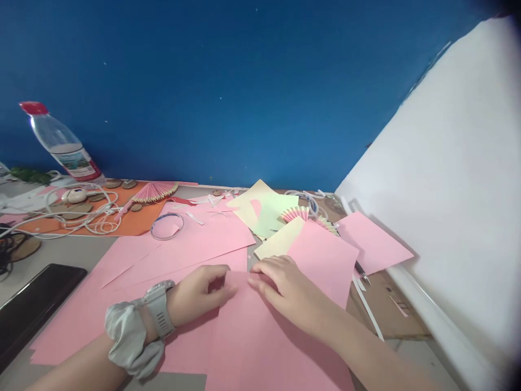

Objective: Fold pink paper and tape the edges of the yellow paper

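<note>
Grip of the left hand [198, 294] and right hand [287, 289] pinches the far edge of a pink sheet [248, 342], lying near, mid-scene, on the worktop [179, 383]. Farther left rests a thin ring [165, 239]; beyond, pale green paper [280, 203]; far left, a red-capped bottle [67, 146].

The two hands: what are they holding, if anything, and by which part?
A pink sheet: the left hand and right hand appear to pinch its far edge.

Pink paper sheet [252, 347], plain and unmarked; its far edge lies between the left hand [197, 293] and right hand [287, 290], held by both.
</note>
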Tool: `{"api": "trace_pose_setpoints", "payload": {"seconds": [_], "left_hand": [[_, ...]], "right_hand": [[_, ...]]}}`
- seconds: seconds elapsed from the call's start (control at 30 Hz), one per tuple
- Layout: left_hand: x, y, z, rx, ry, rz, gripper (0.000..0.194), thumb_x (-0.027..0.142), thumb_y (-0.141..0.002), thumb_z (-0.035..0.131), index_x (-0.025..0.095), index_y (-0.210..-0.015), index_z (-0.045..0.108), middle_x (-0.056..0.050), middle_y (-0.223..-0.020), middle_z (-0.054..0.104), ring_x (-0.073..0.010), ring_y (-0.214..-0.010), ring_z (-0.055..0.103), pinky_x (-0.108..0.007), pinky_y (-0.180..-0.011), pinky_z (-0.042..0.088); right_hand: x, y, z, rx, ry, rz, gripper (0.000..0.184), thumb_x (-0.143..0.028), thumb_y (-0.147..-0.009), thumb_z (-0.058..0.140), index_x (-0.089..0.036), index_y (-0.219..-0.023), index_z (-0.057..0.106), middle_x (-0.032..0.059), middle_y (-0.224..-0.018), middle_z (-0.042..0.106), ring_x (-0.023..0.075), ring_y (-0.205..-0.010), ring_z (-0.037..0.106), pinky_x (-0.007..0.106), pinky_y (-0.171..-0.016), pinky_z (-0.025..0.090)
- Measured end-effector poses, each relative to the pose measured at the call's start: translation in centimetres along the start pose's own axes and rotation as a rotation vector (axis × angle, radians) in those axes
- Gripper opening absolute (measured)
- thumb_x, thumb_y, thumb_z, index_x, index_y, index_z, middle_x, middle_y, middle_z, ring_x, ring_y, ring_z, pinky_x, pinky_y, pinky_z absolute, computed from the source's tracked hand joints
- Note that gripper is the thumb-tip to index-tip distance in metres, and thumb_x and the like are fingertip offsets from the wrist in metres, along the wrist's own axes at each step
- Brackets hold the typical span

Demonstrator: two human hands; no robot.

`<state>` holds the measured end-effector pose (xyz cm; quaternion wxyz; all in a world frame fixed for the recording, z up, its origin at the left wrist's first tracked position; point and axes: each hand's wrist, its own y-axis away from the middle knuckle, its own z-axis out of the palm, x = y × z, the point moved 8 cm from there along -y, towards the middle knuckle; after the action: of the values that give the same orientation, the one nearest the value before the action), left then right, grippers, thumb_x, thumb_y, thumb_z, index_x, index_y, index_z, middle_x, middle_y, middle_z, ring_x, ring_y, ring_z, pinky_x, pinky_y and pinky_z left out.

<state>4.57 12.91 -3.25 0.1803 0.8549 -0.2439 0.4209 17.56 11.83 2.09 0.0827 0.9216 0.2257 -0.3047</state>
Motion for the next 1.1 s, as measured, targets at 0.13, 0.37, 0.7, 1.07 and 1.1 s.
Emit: {"api": "trace_pose_setpoints", "payload": {"seconds": [0.13, 0.37, 0.7, 1.07, 1.1], "left_hand": [[0.1, 0.0, -0.6, 0.056, 0.047, -0.023, 0.021, 0.036, -0.084, 0.049, 0.017, -0.074, 0.048, 0.006, -0.058, 0.041, -0.0095, -0.053, 0.037, -0.021, -0.05, 0.031], [0.5, 0.0, -1.1, 0.133, 0.039, -0.027, 0.029, 0.035, -0.09, 0.037, 0.016, -0.077, 0.055, 0.003, -0.065, 0.049, -0.0119, -0.06, 0.043, -0.023, -0.057, 0.037], [0.1, -0.1, -0.4, 0.035, 0.032, -0.072, 0.028, 0.029, -0.09, 0.034, 0.016, -0.074, 0.053, 0.004, -0.062, 0.038, -0.011, -0.058, 0.033, -0.022, -0.054, 0.031], [0.3, -0.1, -0.3, 0.01, 0.025, -0.055, 0.023, 0.026, -0.087, 0.036, 0.016, -0.075, 0.053, 0.004, -0.062, 0.04, -0.0112, -0.058, 0.035, -0.021, -0.055, 0.032], [0.3, -0.1, -0.2, 0.003, 0.029, -0.055, 0.023, 0.026, -0.088, 0.035, 0.016, -0.075, 0.053, 0.004, -0.062, 0.039, -0.011, -0.059, 0.034, -0.021, -0.055, 0.032]], "right_hand": [[0.1, -1.2, 0.2, 0.139, 0.178, -0.058, 0.022, -0.012, -0.092, 0.035, -0.02, -0.079, 0.052, 0.0003, -0.083, 0.058, 0.0162, -0.086, 0.048, 0.037, -0.089, 0.028], [-0.7, -2.4, 2.5, 0.168, 0.189, -0.255, 0.018, -0.01, -0.09, 0.036, -0.02, -0.083, 0.049, 0.0006, -0.083, 0.055, 0.0155, -0.088, 0.045, 0.036, -0.094, 0.024], [-0.4, -2.6, 2.8, 0.073, -0.016, -0.245, 0.015, -0.016, -0.092, 0.036, -0.021, -0.079, 0.042, -0.0034, -0.076, 0.049, 0.0113, -0.078, 0.043, 0.03, -0.091, 0.029], [-0.4, -2.6, 3.2, 0.003, -0.074, -0.299, 0.016, -0.018, -0.094, 0.031, -0.021, -0.081, 0.04, -0.0012, -0.078, 0.049, 0.0135, -0.077, 0.044, 0.032, -0.089, 0.032], [-0.4, -2.6, 3.2, 0.004, -0.073, -0.301, 0.016, -0.018, -0.094, 0.031, -0.021, -0.081, 0.04, -0.0013, -0.078, 0.048, 0.0134, -0.077, 0.043, 0.032, -0.089, 0.032]]}}
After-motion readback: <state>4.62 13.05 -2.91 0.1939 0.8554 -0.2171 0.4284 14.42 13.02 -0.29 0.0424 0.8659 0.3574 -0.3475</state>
